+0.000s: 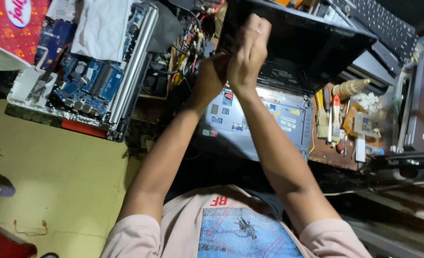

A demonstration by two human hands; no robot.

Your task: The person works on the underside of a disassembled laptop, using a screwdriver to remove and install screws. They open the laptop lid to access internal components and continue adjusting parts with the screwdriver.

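An open laptop lies in front of me, with a grey base (264, 122) dotted with small stickers and a dark lid (312, 43) raised over it. Both my hands meet at the lid's near left corner, by the hinge. My right hand (248, 50) is closed around the lid's edge, fingers curled, with a ring on one finger. My left hand (211, 75) sits pressed against it from the left, just below. Its fingers are mostly hidden behind the right hand and in shadow, so its grip is unclear. My forearms run down to my pale printed shirt (236, 229).
At left stands a dismantled laptop with a bare blue circuit board (85, 81) and a white cloth (102, 28) over it. Tangled wires (188, 52) lie beside my hands. Screwdrivers and a brush (333, 117) rest at right, beside a keyboard (379, 24) and another dark device (422, 105). Yellow floor (54, 167) shows below left.
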